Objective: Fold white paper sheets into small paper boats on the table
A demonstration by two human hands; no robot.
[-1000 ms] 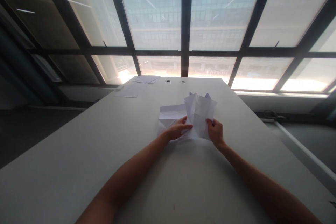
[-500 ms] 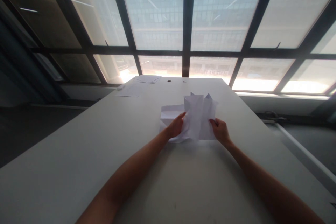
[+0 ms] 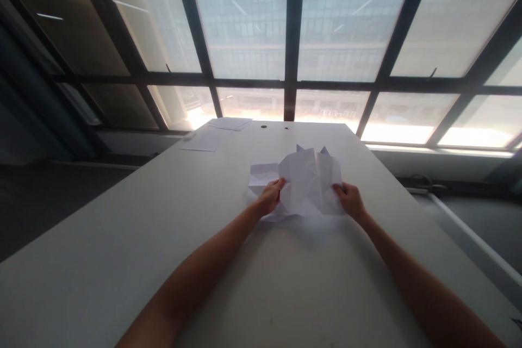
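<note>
A creased sheet of white paper (image 3: 304,182) stands up between my two hands, with fold lines running down it. My left hand (image 3: 271,197) is closed on its left edge, thumb on the near side. At the right edge, my right hand (image 3: 349,200) pinches the same sheet. Behind and to the left, another creased sheet (image 3: 263,171) lies on the white table (image 3: 163,239), partly hidden by the held one. Two small pointed paper tips (image 3: 324,150) stick up past the held sheet's top edge; what they belong to is hidden.
Several flat sheets of paper (image 3: 202,140) lie at the table's far left corner. Two small dark round spots (image 3: 263,126) show near the far edge. Beyond the table stand large windows with dark frames (image 3: 290,38). A white pipe-like bar (image 3: 473,234) runs along the floor at right.
My right hand has moved a little to the right, and the held sheet has spread wider between my hands. My left hand has shifted slightly left.
</note>
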